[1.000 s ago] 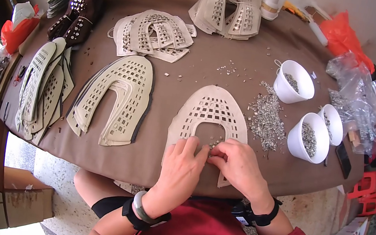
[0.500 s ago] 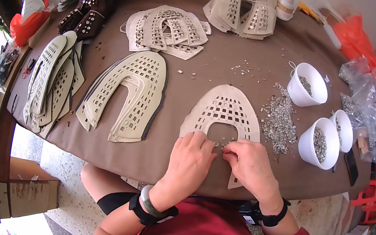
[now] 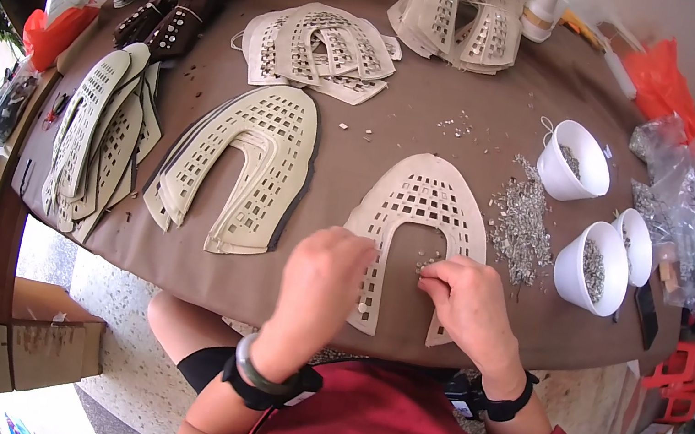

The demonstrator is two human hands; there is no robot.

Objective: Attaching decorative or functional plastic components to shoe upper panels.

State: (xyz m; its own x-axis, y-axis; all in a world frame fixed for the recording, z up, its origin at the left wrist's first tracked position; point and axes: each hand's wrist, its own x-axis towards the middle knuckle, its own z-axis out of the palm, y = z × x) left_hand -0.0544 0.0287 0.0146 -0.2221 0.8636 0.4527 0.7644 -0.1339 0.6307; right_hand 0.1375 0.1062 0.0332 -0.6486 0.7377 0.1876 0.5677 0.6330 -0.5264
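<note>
On brown cloth — both hands [image 3: 396, 286] pinching tiny studs | perforated cream horseshoe-shaped upper [image 3: 425, 198] | glittery stud heap [image 3: 520, 229]

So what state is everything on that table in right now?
Cream cutout: flat on the table, under both hands.
Left hand: pressing on the cutout's left leg.
Right hand: fingertips pinched at the cutout's inner edge.
Stud heap: loose, spilled beside the cutout.
Three white cups: upright, holding studs.
Cutout stack: flat, untouched.
Brown pieces: already studded.
</note>
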